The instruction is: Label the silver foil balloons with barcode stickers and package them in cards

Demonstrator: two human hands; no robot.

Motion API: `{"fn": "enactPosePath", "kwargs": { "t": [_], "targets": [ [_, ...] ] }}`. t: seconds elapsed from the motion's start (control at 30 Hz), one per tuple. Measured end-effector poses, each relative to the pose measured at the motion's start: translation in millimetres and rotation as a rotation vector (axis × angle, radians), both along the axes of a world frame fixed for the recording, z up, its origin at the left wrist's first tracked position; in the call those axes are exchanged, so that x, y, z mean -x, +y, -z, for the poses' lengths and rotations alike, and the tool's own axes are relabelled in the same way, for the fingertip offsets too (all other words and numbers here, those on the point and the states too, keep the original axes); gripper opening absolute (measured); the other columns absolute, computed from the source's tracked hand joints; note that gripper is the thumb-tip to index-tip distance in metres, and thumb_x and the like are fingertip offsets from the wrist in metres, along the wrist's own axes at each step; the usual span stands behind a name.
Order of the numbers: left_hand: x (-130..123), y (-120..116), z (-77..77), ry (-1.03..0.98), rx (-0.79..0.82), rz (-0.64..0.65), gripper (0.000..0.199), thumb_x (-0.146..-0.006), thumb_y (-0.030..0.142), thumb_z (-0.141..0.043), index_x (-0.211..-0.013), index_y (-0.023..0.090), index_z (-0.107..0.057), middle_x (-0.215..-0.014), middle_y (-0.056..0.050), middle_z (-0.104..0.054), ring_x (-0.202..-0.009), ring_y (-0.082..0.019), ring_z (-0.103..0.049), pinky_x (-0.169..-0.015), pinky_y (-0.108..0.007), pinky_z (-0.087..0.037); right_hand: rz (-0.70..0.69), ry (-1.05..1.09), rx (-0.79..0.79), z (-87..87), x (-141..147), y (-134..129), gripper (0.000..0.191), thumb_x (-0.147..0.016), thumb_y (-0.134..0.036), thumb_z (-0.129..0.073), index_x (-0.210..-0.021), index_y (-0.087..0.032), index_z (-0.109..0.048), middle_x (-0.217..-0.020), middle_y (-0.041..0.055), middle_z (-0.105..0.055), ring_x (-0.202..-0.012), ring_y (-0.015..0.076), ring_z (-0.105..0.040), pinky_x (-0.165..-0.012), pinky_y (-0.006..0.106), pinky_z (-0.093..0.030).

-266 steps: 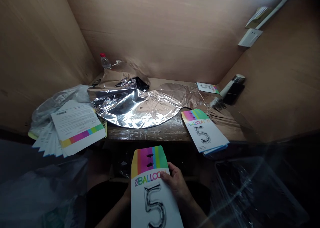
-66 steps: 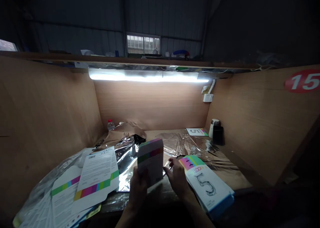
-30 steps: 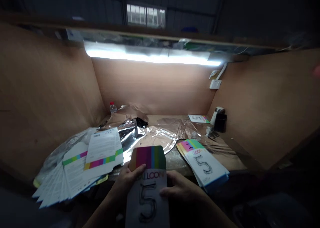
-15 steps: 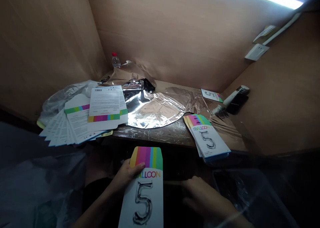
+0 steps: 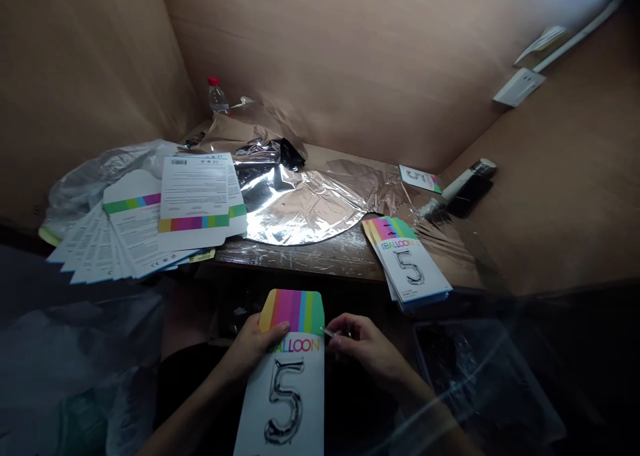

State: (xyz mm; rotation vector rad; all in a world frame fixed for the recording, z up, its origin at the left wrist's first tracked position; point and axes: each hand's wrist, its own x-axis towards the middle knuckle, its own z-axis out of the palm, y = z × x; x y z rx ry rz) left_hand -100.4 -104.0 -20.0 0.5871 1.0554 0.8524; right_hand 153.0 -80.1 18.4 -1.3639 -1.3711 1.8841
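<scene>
My left hand [image 5: 257, 349] is closed on the left side of a balloon envelope [image 5: 300, 376], thumb on its front. The envelope is white with a rainbow-striped flap, the word BALLOON and a silver number 5, and its lower end runs out of view. My right hand [image 5: 363, 346] is beside the envelope's right edge, thumb and forefinger pinched on a small, pale, shiny piece whose kind I cannot make out. The tip of that piece meets the envelope's edge just below the flap. On the table's right front lies a stack of similar envelopes [image 5: 417, 263].
Fanned envelopes, backs up [image 5: 195, 189], lie at the left by a clear plastic bag [image 5: 115, 173]. Silver foil [image 5: 300, 209] covers the table's middle. Behind stand a red-capped bottle [image 5: 217, 97] and, at right, a phone [image 5: 470, 196]. A plastic bin [image 5: 540, 403] is at lower right.
My right hand has come up and left to the envelope's edge, with a small shiny piece now visible in its fingers. My left hand still holds the envelope. The view has shifted slightly.
</scene>
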Motion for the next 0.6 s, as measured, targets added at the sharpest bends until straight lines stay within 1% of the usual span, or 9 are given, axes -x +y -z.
{"fn": "enactPosePath", "kwargs": {
  "t": [0.03, 0.07, 0.13, 0.17, 0.27, 0.37, 0.43, 0.53, 0.6],
  "targets": [
    [-1, -1, -1.2, -0.004, 0.012, -0.007, 0.041, -0.077, 0.045, -0.081, -0.099, 0.011, -0.073, -0.092, -0.014, -0.078, -0.078, -0.030, -0.075, -0.068, -0.038, -0.061, 0.016, 0.032, 0.013, 5.1, 1, -1, 0.027, -0.083, -0.036, -0.074, -0.102, -0.016, -0.068, -0.082, 0.0017, -0.068, -0.065, 0.0147, -0.062, -0.063, 0.025, -0.047],
    [-1, -1, -2.3, -0.003, 0.022, -0.011, 0.041, -0.077, 0.045, -0.081, -0.099, 0.011, -0.073, -0.092, -0.014, -0.078, -0.077, -0.030, -0.075, -0.068, -0.038, -0.060, 0.029, 0.038, -0.007, 8.3, 1, -3, 0.027, -0.083, -0.034, -0.075, -0.102, -0.016, -0.068, -0.083, 0.0025, -0.069, -0.069, 0.0159, -0.064, -0.066, 0.027, -0.048],
    [-3, -2, -3.6, 0.000, 0.022, -0.013, 0.040, -0.076, 0.044, -0.082, -0.098, 0.011, -0.074, -0.092, -0.014, -0.078, -0.077, -0.029, -0.075, -0.069, -0.036, -0.060, 0.046, -0.021, -0.138, 8.3, 5, -7, 0.020, -0.089, -0.035, -0.069, -0.098, -0.017, -0.067, -0.082, 0.0029, -0.069, -0.072, 0.0175, -0.064, -0.067, 0.027, -0.049],
    [-5, -3, -3.9, 0.000, 0.012, -0.005, 0.040, -0.077, 0.044, -0.081, -0.099, 0.011, -0.074, -0.092, -0.014, -0.078, -0.078, -0.029, -0.075, -0.069, -0.036, -0.060, 0.029, -0.068, -0.223, 5.8, 8, -8, 0.017, -0.094, -0.035, -0.063, -0.098, -0.018, -0.066, -0.083, 0.0029, -0.069, -0.073, 0.0177, -0.064, -0.067, 0.027, -0.048],
    [-8, -3, -4.0, 0.027, -0.021, 0.023, 0.041, -0.079, 0.045, -0.079, -0.100, 0.010, -0.074, -0.090, -0.013, -0.078, -0.079, -0.027, -0.074, -0.069, -0.032, -0.058, -0.124, -0.237, -0.494, -4.7, 19, -8, 0.018, -0.103, -0.031, -0.050, -0.098, -0.021, -0.063, -0.087, 0.0025, -0.069, -0.075, 0.0164, -0.062, -0.067, 0.026, -0.044],
    [-10, -4, -4.5, 0.072, -0.043, 0.049, 0.041, -0.080, 0.045, -0.078, -0.099, 0.009, -0.074, -0.090, -0.013, -0.077, -0.078, -0.026, -0.073, -0.068, -0.031, -0.057, -0.292, -0.421, -0.702, -8.6, 29, -2, 0.019, -0.104, -0.026, -0.048, -0.092, -0.019, -0.062, -0.088, 0.0033, -0.068, -0.079, 0.0165, -0.062, -0.071, 0.026, -0.042],
    [-10, -5, -5.3, 0.069, -0.057, 0.063, 0.040, -0.082, 0.045, -0.077, -0.099, 0.009, -0.073, -0.090, -0.013, -0.077, -0.078, -0.025, -0.072, -0.069, -0.031, -0.056, -0.376, -0.552, -0.800, -7.2, 33, 3, 0.020, -0.104, -0.023, -0.047, -0.089, -0.019, -0.060, -0.088, 0.0038, -0.067, -0.080, 0.0166, -0.062, -0.072, 0.026, -0.041],
    [-11, -7, -6.6, 0.076, -0.079, 0.052, 0.037, -0.083, 0.044, -0.076, -0.096, 0.009, -0.072, -0.086, -0.011, -0.075, -0.077, -0.023, -0.069, -0.068, -0.029, -0.054, -0.537, -0.762, -0.897, -6.6, 38, 7, 0.015, -0.099, -0.015, -0.048, -0.089, -0.019, -0.058, -0.086, 0.0037, -0.066, -0.075, 0.0165, -0.061, -0.064, 0.027, -0.036],
    [-13, -7, -7.4, 0.094, -0.087, 0.051, 0.037, -0.084, 0.045, -0.075, -0.094, 0.009, -0.070, -0.085, -0.011, -0.074, -0.075, -0.022, -0.068, -0.066, -0.028, -0.052, -0.641, -0.859, -0.938, -9.3, 41, 9, 0.010, -0.095, -0.014, -0.051, -0.091, -0.019, -0.059, -0.086, 0.0040, -0.066, -0.071, 0.0173, -0.061, -0.059, 0.028, -0.034]
  ]
}}
